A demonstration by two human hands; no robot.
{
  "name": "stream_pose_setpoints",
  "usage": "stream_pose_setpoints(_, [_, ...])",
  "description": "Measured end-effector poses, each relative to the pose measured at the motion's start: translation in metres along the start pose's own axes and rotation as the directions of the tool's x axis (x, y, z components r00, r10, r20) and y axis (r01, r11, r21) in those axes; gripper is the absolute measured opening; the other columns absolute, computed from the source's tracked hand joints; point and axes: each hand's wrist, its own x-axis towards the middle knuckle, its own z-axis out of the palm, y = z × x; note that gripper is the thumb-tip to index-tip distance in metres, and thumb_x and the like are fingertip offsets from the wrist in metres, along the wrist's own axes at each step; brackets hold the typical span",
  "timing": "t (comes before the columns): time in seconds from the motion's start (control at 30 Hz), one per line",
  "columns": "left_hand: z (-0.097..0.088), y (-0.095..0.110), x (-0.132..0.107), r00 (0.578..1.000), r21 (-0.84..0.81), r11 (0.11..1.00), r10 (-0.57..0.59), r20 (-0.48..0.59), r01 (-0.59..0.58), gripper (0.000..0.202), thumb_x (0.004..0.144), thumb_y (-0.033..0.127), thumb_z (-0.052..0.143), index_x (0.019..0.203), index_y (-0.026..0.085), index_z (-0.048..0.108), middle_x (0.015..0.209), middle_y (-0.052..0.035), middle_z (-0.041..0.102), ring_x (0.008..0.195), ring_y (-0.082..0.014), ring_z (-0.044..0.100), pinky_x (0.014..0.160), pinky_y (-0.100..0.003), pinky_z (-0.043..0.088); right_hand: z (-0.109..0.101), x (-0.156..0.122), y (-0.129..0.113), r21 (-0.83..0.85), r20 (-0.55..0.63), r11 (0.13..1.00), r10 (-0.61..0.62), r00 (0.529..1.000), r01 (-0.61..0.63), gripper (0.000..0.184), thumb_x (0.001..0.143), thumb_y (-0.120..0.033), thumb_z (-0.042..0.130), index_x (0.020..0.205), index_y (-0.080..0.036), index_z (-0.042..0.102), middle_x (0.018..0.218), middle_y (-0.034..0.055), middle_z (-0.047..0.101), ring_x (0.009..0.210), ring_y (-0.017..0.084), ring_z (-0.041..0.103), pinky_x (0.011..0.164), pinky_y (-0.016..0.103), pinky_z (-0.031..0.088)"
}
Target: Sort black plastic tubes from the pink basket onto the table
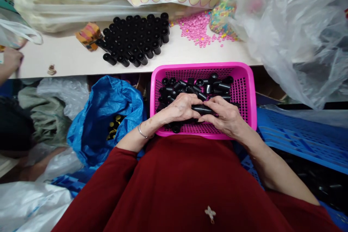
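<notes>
A pink plastic basket (202, 66) sits against my front, with many loose black tubes (224, 87) lying jumbled in it. Over its middle, my left hand (185, 107) and my right hand (224, 114) meet around one glossy black tube (202, 109). The tube lies roughly level between them, one end in the fingers of each hand. Both hands are closed on it, and part of its right end is covered by my fingers. On the white table beyond, a block of black tubes (136, 38) stands upright in close rows.
Pink beads (195, 29) and a bag of coloured beads (223, 18) lie on the table (67, 56). A blue sack (108, 94) with yellow-ended pieces stands left of the basket. Blue crates (301, 137) are at right. Another person's hand (12, 61) shows at far left.
</notes>
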Motion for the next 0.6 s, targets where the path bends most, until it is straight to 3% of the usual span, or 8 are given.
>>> stream_pose_setpoints(0.13, [0.003,0.000,0.001,0.998,-0.007,1.000,-0.007,-0.054,0.007,0.024,0.074,0.025,0.084,0.095,0.016,0.078,0.084,-0.0013,0.067,0.080,-0.0168,0.063,0.075,-0.029,0.049,0.003,-0.001,-0.007,0.220,0.005,0.968,0.125,0.992,-0.123,0.073,0.082,-0.066,0.073,0.140,-0.028,0.051,0.113,0.0073,0.057,0.089,0.019,0.064,0.081,0.038,0.064])
stream_pose_setpoints(0.23, [0.002,-0.005,0.000,0.992,-0.017,1.000,-0.025,-0.125,0.023,0.030,0.073,0.029,0.086,0.099,0.018,0.077,0.086,-0.0019,0.069,0.084,-0.0189,0.064,0.081,-0.032,0.052,0.005,0.002,-0.010,0.266,0.020,0.957,0.114,0.993,-0.115,0.081,0.079,-0.066,0.076,0.144,-0.030,0.046,0.127,0.0091,0.054,0.102,0.022,0.064,0.091,0.043,0.063])
stream_pose_setpoints(0.33, [-0.007,-0.016,-0.007,0.977,-0.155,0.988,-0.056,-0.207,0.024,0.035,0.070,0.033,0.089,0.097,0.018,0.075,0.093,-0.0029,0.071,0.088,-0.0184,0.066,0.084,-0.033,0.054,0.008,0.009,-0.007,0.248,-0.124,0.962,0.149,0.981,-0.115,0.058,0.088,-0.056,0.072,0.136,-0.029,0.053,0.128,0.0101,0.055,0.094,0.020,0.065,0.088,0.042,0.062])
stream_pose_setpoints(0.4, [-0.020,-0.028,-0.016,0.933,-0.303,0.952,-0.143,-0.331,0.038,0.040,0.068,0.035,0.090,0.098,0.017,0.071,0.094,-0.0023,0.071,0.086,-0.0160,0.066,0.081,-0.030,0.055,0.009,0.012,0.001,0.236,-0.235,0.958,0.220,0.947,-0.164,0.039,0.092,-0.048,0.069,0.124,-0.027,0.060,0.122,0.0092,0.058,0.083,0.018,0.065,0.080,0.039,0.062])
stream_pose_setpoints(0.47, [-0.038,-0.045,-0.026,0.811,-0.422,0.906,-0.273,-0.518,0.036,0.044,0.066,0.036,0.090,0.098,0.018,0.067,0.090,-0.0004,0.070,0.081,-0.0133,0.066,0.078,-0.028,0.055,0.010,0.010,0.012,0.214,-0.266,0.953,0.270,0.926,-0.216,0.028,0.092,-0.045,0.068,0.111,-0.026,0.063,0.108,0.0065,0.060,0.073,0.016,0.063,0.069,0.036,0.060])
stream_pose_setpoints(0.5, [-0.048,-0.055,-0.031,0.711,-0.456,0.890,-0.334,-0.618,0.021,0.045,0.064,0.036,0.091,0.096,0.018,0.065,0.088,0.0007,0.070,0.080,-0.0122,0.065,0.078,-0.027,0.054,0.010,0.008,0.017,0.197,-0.253,0.951,0.283,0.925,-0.237,0.025,0.091,-0.045,0.068,0.105,-0.025,0.063,0.100,0.0052,0.060,0.069,0.016,0.061,0.063,0.035,0.058])
stream_pose_setpoints(0.6, [-0.079,-0.088,-0.044,0.315,-0.466,0.884,-0.432,-0.845,-0.039,0.042,0.061,0.030,0.088,0.090,0.017,0.061,0.082,0.0025,0.068,0.076,-0.0100,0.063,0.076,-0.024,0.052,0.011,-0.001,0.030,0.117,-0.159,0.954,0.293,0.943,-0.277,0.026,0.091,-0.048,0.066,0.096,-0.023,0.062,0.091,0.0046,0.060,0.065,0.017,0.060,0.052,0.032,0.052])
